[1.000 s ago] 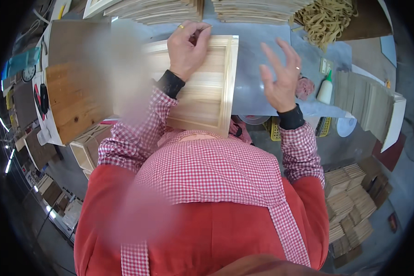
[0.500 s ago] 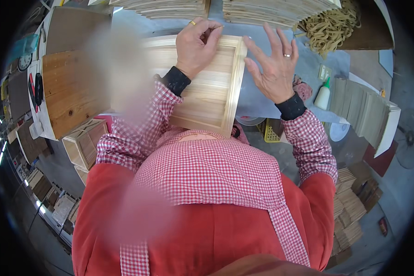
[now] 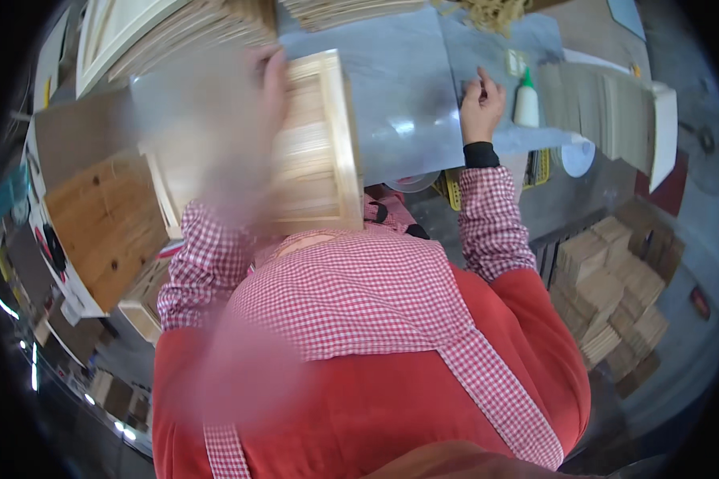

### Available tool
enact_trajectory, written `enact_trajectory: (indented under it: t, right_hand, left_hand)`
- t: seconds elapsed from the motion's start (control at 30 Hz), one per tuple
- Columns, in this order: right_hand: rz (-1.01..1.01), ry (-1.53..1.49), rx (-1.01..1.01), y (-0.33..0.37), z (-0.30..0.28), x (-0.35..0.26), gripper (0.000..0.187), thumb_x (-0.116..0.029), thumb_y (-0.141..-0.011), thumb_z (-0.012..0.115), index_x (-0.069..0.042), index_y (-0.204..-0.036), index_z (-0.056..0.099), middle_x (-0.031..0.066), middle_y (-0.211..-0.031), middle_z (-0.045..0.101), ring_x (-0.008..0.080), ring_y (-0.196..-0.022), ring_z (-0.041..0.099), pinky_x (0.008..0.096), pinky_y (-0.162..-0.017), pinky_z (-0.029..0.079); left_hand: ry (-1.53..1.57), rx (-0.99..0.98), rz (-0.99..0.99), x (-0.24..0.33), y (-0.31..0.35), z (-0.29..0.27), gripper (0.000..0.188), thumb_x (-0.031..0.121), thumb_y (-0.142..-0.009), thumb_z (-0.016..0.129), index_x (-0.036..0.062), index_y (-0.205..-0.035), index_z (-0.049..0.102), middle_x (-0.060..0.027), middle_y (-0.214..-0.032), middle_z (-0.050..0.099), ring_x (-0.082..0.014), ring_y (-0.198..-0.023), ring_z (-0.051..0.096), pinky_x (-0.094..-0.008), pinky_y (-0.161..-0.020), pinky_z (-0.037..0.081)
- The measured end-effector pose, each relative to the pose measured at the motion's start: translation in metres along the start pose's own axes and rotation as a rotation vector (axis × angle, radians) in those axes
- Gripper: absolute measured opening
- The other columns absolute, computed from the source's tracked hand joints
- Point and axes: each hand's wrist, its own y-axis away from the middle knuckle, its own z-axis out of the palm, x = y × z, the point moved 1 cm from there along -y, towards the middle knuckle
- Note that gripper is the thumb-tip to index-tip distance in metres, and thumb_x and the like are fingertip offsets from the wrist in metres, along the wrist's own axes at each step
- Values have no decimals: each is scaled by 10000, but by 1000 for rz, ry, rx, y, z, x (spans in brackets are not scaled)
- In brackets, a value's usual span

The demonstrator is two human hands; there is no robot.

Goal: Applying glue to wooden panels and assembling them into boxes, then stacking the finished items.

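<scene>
A pale wooden panel with a raised frame (image 3: 345,144) lies on the blue-grey table in front of my body. My left hand (image 3: 273,92) is over its far part, smeared by motion and partly behind a hazy blur, so its fingers are hard to read. To the right, my right hand (image 3: 481,110) rests low at the table, its fingers curled in. What they hold, if anything, is hidden. Right beside that hand stands a white glue bottle (image 3: 526,104) with a green nozzle.
Stacked wooden slats (image 3: 339,11) line the far edge, with a heap of tan strips (image 3: 491,14) beside them. A row of grey boards (image 3: 595,108) stands at the right. A brown wooden box (image 3: 104,223) is at the left. Wooden pieces (image 3: 607,279) are piled on the floor.
My view has swung, shifting the table's contents leftward and up. My right hand has left the panel's corner for the spot by the glue bottle, its spread fingers now curled. The red cloth there no longer shows.
</scene>
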Motion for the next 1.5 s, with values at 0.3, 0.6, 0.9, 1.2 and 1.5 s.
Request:
enact_trajectory:
  t: [0.3,0.6,0.9,1.2,1.5]
  right_hand:
    - [67,262,187,31,-10,149,200,-197,-818,643,-40,-919,714,196,-842,652,355,-787,632,401,-729,504]
    - [153,475,35,7,-28,133,266,-256,-732,738,-15,-830,680,174,-734,660,363,-654,621,427,-637,494]
    - [-126,-510,-370,6,-25,-119,140,-59,-873,635,2,-998,645,36,-826,610,72,-675,546,208,-588,437]
    - [-431,-498,-494,23,0,-238,96,-43,-840,653,-6,-929,645,35,-798,607,89,-642,552,222,-573,439]
    - [-275,-540,-571,26,9,-218,67,-60,-855,639,0,-845,611,14,-728,588,76,-606,519,222,-563,423]
  left_hand:
    - [-44,1,-72,-2,4,2,66,61,-876,657,18,-926,670,7,-808,603,-58,-688,535,-201,-595,437]
    - [86,-28,-161,10,-2,-18,116,101,-878,659,34,-968,690,-13,-835,638,-64,-736,562,-212,-658,462]
    - [672,-236,-464,58,12,-38,183,111,-918,614,-8,-1044,677,-39,-919,676,-77,-807,593,-225,-768,490]
    - [340,-287,-231,70,20,-34,193,91,-911,609,-20,-1058,666,-51,-906,677,-94,-782,602,-233,-740,498]
    - [215,-298,-114,65,21,-26,153,67,-881,630,-4,-1007,679,-48,-850,658,-96,-777,602,-251,-698,488]
